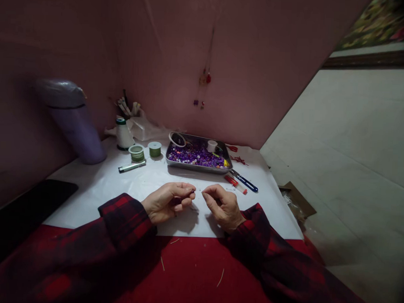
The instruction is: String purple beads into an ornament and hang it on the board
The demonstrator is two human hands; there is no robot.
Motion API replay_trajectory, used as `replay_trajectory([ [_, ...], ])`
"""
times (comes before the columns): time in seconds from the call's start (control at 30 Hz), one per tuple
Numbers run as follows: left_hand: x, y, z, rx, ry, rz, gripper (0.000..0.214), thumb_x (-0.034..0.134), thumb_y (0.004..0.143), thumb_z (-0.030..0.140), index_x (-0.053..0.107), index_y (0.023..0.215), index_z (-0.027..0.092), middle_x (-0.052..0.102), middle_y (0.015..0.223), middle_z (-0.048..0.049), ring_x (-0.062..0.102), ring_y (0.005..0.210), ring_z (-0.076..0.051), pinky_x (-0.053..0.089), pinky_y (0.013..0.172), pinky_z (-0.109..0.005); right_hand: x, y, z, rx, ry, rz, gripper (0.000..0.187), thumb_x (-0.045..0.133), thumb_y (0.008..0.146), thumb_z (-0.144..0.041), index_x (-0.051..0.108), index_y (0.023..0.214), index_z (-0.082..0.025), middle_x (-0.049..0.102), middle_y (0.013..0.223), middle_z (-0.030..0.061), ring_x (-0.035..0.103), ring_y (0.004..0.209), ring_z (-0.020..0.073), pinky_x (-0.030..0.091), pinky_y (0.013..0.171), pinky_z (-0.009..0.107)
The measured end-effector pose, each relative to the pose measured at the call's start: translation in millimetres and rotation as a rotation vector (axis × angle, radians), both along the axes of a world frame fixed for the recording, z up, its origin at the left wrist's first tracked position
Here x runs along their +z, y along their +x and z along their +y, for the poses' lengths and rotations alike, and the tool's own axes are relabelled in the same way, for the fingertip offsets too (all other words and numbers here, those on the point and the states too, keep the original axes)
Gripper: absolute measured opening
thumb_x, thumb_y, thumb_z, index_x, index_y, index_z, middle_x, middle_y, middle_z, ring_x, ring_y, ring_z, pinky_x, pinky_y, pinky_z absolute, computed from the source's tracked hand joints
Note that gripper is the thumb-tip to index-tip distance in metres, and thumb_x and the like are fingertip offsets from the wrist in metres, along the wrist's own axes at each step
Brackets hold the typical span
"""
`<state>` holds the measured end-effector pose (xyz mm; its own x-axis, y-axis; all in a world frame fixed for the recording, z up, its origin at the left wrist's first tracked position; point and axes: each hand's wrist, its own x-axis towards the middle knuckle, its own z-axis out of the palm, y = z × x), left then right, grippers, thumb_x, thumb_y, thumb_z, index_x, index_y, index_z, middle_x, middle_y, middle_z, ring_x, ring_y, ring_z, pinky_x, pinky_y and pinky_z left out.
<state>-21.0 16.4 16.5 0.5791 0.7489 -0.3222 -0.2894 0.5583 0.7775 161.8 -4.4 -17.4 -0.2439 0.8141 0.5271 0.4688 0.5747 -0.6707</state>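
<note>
My left hand (169, 202) is closed in a pinch above the white sheet, thumb against forefinger. A tiny dark purple bead (191, 192) shows at those fingertips. Just to its right, my right hand (221, 208) also pinches, thumb tip pressed to forefinger; whatever lies between them is too small to make out. A small gap separates the two hands. Behind them stands a metal tray (201, 168) holding many purple beads (202, 156), a small white cup (212, 145) and a round white-rimmed lid or dish (177, 139).
Blue thread snips (245, 181) and a red-capped clear tube (235, 184) lie right of the tray. To its left are green thread spools (154, 150), a white thread cone (123, 135), a pale green tube (132, 166) and a purple bottle (78, 129). Red cloth (191, 275) covers the near side.
</note>
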Motion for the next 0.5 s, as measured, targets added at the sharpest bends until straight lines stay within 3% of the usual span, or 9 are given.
replay_trajectory([
  [0.2,-0.3,0.8,-2.8,-0.041,-0.006,-0.014,0.007,0.060,0.073,0.011,0.053,0.074,0.010,0.044,0.063,0.0024,0.030,0.043,-0.001,0.014,0.034,-0.014,-2.8,0.8,-0.9,-0.002,0.055,0.013,0.007,0.052,0.084,-0.023,0.055,0.082,-0.016,0.044,0.051,-0.0060,0.036,0.043,0.0067,0.030,0.043,0.020],
  [0.5,-0.6,3.1,-4.7,-0.029,0.031,-0.040,0.007,0.056,0.077,0.011,0.053,0.071,0.009,0.051,0.066,-0.0017,0.033,0.042,-0.001,0.017,0.036,-0.014,1.9,-0.2,-3.7,-0.046,0.141,0.005,0.006,0.052,0.082,-0.021,0.055,0.079,-0.017,0.042,0.048,-0.0071,0.034,0.039,0.0060,0.029,0.040,0.019],
])
